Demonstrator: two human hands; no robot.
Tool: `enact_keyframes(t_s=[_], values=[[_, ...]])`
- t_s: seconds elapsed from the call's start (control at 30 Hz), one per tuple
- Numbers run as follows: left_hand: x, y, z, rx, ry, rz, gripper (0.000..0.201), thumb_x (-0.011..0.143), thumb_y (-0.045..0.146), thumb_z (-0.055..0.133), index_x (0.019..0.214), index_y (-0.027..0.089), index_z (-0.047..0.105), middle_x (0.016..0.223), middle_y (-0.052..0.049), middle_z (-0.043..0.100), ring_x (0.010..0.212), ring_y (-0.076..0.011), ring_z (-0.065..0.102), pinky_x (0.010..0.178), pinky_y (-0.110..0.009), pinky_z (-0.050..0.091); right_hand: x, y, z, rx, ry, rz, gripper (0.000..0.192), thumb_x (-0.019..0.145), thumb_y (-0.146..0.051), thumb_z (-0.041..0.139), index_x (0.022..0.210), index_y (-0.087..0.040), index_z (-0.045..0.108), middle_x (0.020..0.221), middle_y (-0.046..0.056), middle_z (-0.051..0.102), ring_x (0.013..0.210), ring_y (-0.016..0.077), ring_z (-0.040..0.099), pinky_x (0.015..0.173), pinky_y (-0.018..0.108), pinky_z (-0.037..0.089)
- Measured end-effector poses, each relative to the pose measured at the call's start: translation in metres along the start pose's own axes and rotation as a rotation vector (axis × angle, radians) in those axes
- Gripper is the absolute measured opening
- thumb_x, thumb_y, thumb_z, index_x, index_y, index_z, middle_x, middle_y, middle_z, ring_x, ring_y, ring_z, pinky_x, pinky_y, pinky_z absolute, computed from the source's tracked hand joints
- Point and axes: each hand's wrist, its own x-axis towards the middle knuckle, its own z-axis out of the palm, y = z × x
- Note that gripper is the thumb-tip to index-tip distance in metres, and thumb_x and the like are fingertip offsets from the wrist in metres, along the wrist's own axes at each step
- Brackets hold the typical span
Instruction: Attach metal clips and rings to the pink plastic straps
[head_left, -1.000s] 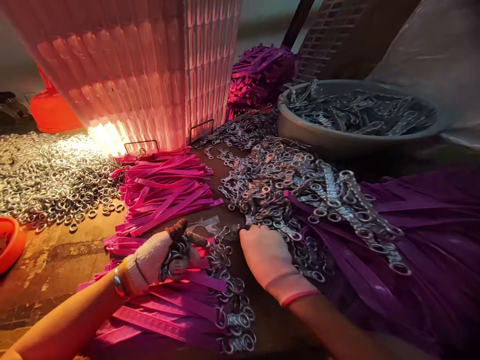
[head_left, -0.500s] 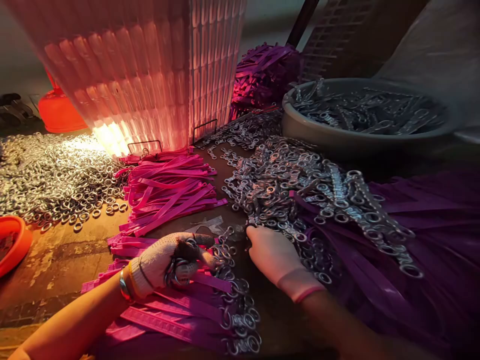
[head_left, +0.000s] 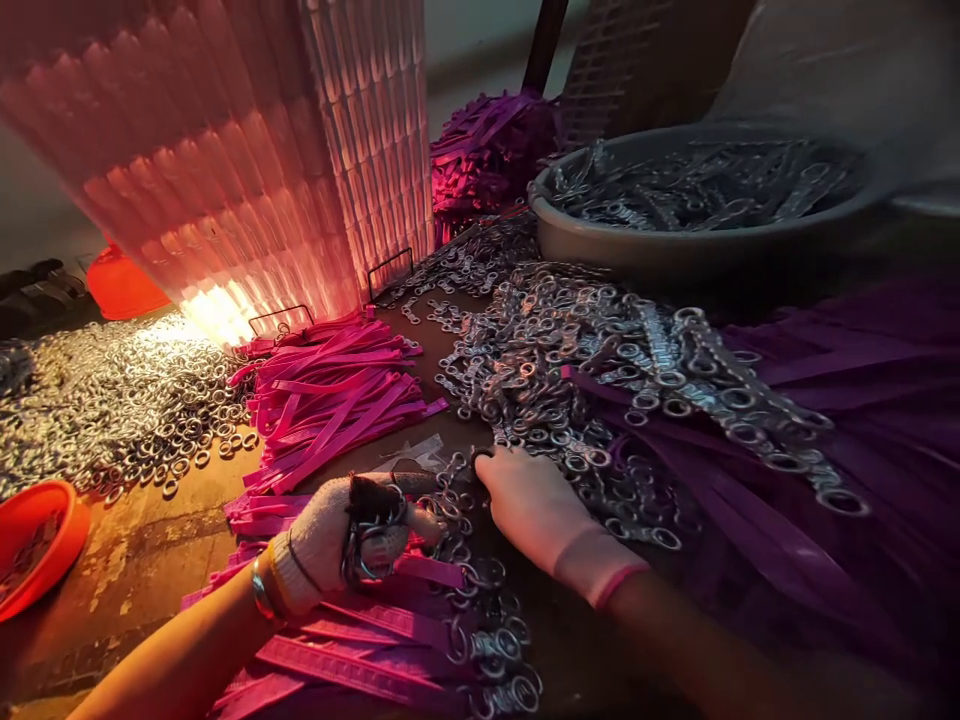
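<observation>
A worn brown desk (head_left: 127, 560), its surface patchy and scuffed, is taking up the lower left. A tall ribbed plastic crate (head_left: 247, 170) is standing at the back left, glowing pink where warm light is shining through it and pooling at its base. A pale wall (head_left: 480, 40) is showing behind. The right side is lying in deep shadow.

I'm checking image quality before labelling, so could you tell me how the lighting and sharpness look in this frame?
Head view: a pink-orange glare burns out at the base of the ribbed plastic stack; the purple straps at right sink into shadow; the gloved left hand and right hand are fairly sharp; the edges look stretched.
</observation>
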Motion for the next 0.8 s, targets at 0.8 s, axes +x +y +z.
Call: enact_keyframes(t_s=[0.8], values=[[0.038,-0.007,0.026,0.061,-0.019,0.138,0.025,0.076,0.026,0.072,0.095,0.01,0.072,0.074,-0.006,0.068,0.057,-0.0117,0.06,0.057,-0.022,0.05,-0.007,-0.004,-0.015,0.81,0.244,-0.207,0.045,0.072,-0.001,0.047,0.112,-0.014,0.064,0.109,0.011,0.067,0.1,0.0196,0.061,0.096,0.031,0.046]])
